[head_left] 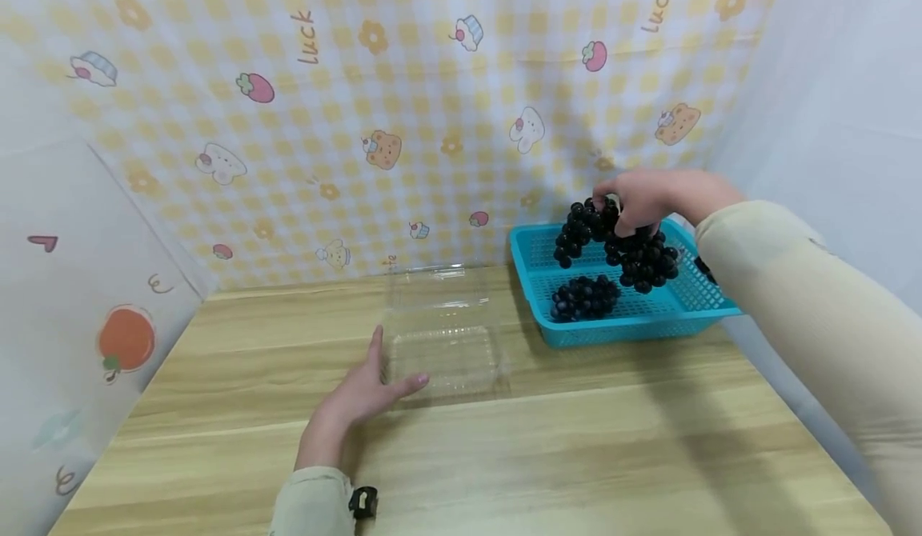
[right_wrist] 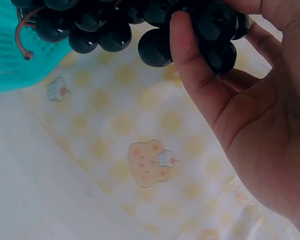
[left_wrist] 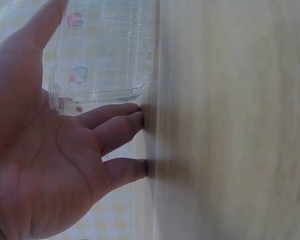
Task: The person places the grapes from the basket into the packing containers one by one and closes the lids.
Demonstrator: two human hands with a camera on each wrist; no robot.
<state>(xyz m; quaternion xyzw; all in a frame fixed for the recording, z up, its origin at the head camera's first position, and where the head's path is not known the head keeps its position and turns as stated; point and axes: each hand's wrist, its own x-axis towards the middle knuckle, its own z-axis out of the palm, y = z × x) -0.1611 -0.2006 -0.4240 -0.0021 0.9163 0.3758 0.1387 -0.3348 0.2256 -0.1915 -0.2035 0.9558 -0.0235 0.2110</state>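
Above the turquoise basket [head_left: 623, 330], my right hand [head_left: 637, 200] grips dark grapes [head_left: 644, 264], which hang down on both sides of the fingers. In the right wrist view the fingers of my right hand [right_wrist: 260, 105] curl round several grapes [right_wrist: 155, 47]. Another dark bunch [head_left: 585, 298] lies in the basket's front left. My left hand [head_left: 363, 388] rests at the left front corner of a clear plastic box [head_left: 442, 360], its lid folded back behind. The left wrist view has my left hand [left_wrist: 55, 160] with fingertips on the table beside the box [left_wrist: 105, 50].
The wooden table [head_left: 504, 472] reaches back to a yellow checked cloth [head_left: 432, 104]. White sheeting [head_left: 828, 120] hangs at the right, and printed white sheeting [head_left: 65, 280] covers the left side. The basket's rim stands at the back right, to the right of the box.
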